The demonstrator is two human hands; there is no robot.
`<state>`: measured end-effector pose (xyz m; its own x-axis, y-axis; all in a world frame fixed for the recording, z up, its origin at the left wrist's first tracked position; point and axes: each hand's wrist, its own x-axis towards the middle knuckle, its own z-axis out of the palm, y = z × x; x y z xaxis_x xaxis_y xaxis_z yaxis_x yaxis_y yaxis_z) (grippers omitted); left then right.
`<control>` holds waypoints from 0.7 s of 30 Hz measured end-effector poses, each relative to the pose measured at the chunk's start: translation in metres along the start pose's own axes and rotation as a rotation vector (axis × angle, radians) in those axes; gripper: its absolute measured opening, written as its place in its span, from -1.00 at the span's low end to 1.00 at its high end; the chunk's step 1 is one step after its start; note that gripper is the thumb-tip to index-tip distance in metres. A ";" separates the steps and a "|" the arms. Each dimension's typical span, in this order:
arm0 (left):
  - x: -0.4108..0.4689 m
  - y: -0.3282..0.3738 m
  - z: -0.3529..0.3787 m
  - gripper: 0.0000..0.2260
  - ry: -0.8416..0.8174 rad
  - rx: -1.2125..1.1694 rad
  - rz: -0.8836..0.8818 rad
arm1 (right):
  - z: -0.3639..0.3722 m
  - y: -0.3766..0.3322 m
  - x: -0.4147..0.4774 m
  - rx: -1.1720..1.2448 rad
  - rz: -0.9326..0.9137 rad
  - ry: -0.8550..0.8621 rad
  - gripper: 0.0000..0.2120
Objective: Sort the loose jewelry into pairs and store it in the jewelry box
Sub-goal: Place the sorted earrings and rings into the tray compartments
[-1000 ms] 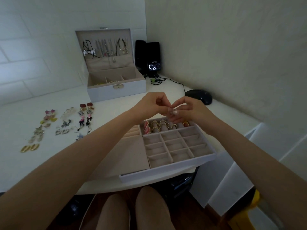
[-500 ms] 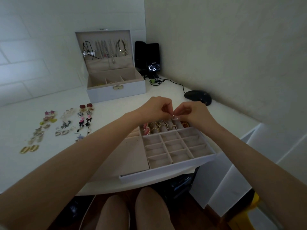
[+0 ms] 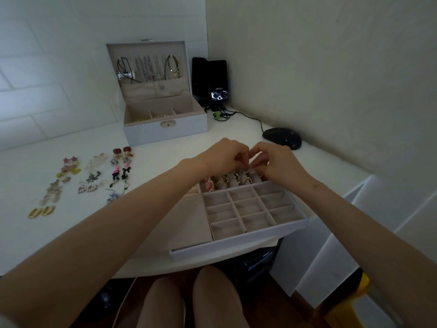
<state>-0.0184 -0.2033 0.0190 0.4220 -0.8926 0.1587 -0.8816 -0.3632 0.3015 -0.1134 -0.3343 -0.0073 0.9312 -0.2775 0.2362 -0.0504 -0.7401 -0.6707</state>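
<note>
Pinching one small piece (image 3: 247, 171), too small to identify, the left hand (image 3: 224, 157) and right hand (image 3: 277, 162) meet over the ring row of the grey velvet-lined tray (image 3: 236, 246). Risk: a slip drops it among seated rings (image 3: 233, 180) or dislodges them. The loose earrings (image 3: 92, 178) wait far left.

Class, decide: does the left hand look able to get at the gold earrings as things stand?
Probably yes: only low earring pairs lie between the left hand and the gold earrings, though it pinches a small piece with the right hand.
</note>
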 end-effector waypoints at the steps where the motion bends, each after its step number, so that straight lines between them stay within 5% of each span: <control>1: 0.000 0.001 0.000 -0.91 -0.002 0.006 -0.003 | 0.001 0.000 0.000 -0.003 -0.005 0.003 -0.73; 21: -0.005 -0.002 -0.003 -0.85 -0.051 0.162 0.010 | 0.002 -0.008 -0.005 -0.005 -0.016 0.083 -0.80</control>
<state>-0.0181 -0.1979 0.0202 0.4055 -0.9073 0.1116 -0.9099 -0.3889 0.1444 -0.1171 -0.3262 -0.0043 0.8986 -0.3152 0.3051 -0.0372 -0.7477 -0.6630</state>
